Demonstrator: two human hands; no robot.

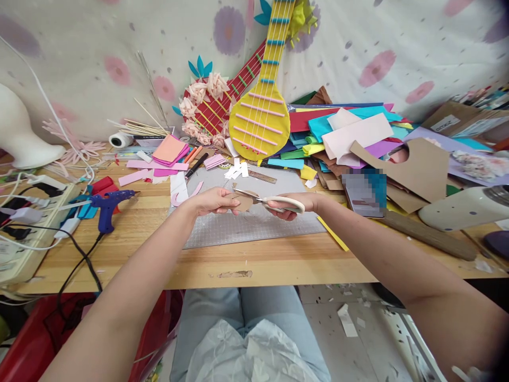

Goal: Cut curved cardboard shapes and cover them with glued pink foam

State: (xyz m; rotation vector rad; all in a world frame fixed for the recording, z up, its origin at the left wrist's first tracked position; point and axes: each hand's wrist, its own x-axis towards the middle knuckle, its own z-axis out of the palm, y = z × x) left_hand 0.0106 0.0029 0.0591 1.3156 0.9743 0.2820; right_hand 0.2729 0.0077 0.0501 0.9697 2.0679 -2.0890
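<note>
My left hand (218, 200) pinches a small piece of brown cardboard (245, 201) above the grey cutting mat (254, 231). My right hand (288, 206) is closed around the pale handles of a pair of scissors (292, 203). The scissor blades point left and lie at the cardboard's edge; whether they are fully closed on it is hard to see. Just behind the hands are small white paper strips (237, 168) and a metal ruler (262, 176).
Two paper lutes, one yellow (260, 122) and one red (210, 109), lean against the curtain. A stack of coloured sheets (353, 127) and a cut cardboard sheet (425, 164) lie right. At left are a blue glue gun (107, 207) and a power strip (51, 228).
</note>
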